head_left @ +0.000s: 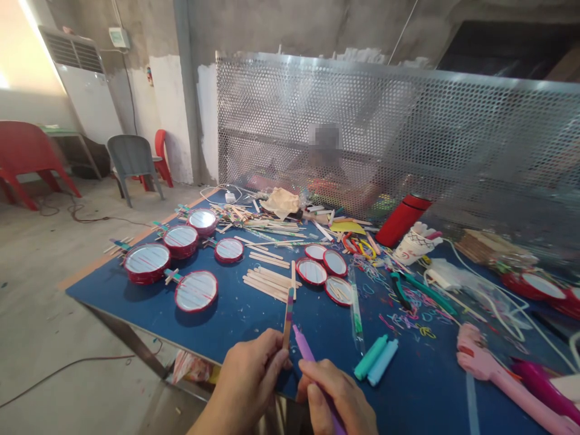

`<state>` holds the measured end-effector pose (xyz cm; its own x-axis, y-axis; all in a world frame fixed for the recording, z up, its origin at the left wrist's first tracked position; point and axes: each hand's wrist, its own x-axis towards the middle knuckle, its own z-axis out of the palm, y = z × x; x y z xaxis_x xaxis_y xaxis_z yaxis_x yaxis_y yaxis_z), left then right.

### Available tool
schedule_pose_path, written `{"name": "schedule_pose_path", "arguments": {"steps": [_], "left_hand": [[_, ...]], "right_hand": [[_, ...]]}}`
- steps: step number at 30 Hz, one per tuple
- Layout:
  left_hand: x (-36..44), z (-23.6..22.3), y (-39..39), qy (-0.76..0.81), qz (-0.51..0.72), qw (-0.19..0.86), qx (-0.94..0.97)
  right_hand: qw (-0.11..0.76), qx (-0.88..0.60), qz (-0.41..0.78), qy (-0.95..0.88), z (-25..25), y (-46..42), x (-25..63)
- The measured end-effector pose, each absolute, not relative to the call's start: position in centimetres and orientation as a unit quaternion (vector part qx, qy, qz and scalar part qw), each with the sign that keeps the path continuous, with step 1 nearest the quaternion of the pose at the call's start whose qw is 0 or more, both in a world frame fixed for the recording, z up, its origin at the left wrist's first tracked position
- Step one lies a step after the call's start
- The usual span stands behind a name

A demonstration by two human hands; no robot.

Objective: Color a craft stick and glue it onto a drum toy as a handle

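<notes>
My left hand (pixel 254 377) pinches a wooden craft stick (pixel 288 320) upright near the table's front edge; its upper part is coloured teal and purple. In my right hand (pixel 338 396) is a purple marker (pixel 305 345), its tip pointing up beside the stick, with a small gap between them. Just right of my hands lie a teal marker (pixel 371 357) and a light blue marker (pixel 383 362). Beyond my hands, plain craft sticks (pixel 267 284) are laid out in a loose row.
Several round red-rimmed pieces (pixel 196 291) stand on the blue table (pixel 244 329) at left and centre. To the right are teal-handled pliers (pixel 428 291), a pink glue gun (pixel 492 362), coloured rubber bands and a red bottle (pixel 403 219). A perforated metal panel (pixel 290 109) rises behind.
</notes>
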<state>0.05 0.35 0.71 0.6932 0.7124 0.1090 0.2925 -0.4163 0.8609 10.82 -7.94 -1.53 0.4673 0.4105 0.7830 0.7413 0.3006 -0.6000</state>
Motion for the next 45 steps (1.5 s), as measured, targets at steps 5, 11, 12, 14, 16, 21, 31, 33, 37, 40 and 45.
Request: {"name": "schedule_pose_path", "arguments": {"steps": [5, 11, 12, 14, 16, 21, 31, 33, 37, 40, 45], "left_hand": [[0.0, 0.7, 0.2, 0.309, 0.234, 0.45, 0.804], [0.1, 0.5, 0.3, 0.313, 0.235, 0.448, 0.804], [0.1, 0.6, 0.4, 0.313, 0.234, 0.449, 0.803], [0.1, 0.6, 0.4, 0.312, 0.231, 0.452, 0.803], [0.0, 0.6, 0.4, 0.31, 0.231, 0.452, 0.804], [0.0, 0.6, 0.3, 0.307, 0.236, 0.442, 0.809], [0.0, 0.5, 0.3, 0.305, 0.23, 0.441, 0.812], [0.0, 0.6, 0.3, 0.305, 0.23, 0.438, 0.814], [0.0, 0.7, 0.3, 0.301, 0.233, 0.438, 0.815], [0.0, 0.7, 0.3, 0.3, 0.235, 0.439, 0.814], [0.1, 0.6, 0.3, 0.298, 0.238, 0.437, 0.815]], "right_hand": [[0.646, -0.563, -0.132, -0.498, -1.4, -7.8, 10.7], [0.636, -0.566, -0.129, -0.508, -1.5, -7.8, 10.7], [0.634, -0.569, -0.129, -0.508, -1.4, -7.8, 10.7], [0.636, -0.564, -0.125, -0.512, -1.2, -7.9, 10.8], [0.639, -0.552, -0.118, -0.523, -0.8, -7.9, 10.8], [0.623, -0.544, -0.119, -0.55, -0.1, -7.8, 10.7], [0.637, -0.548, -0.138, -0.524, -1.0, -7.7, 10.9], [0.632, -0.546, -0.136, -0.533, -0.7, -7.6, 10.7], [0.633, -0.549, -0.137, -0.529, -0.3, -7.6, 10.3], [0.631, -0.553, -0.141, -0.525, -0.5, -7.8, 10.4], [0.594, -0.554, -0.182, -0.555, -0.5, -7.8, 11.0]]}}
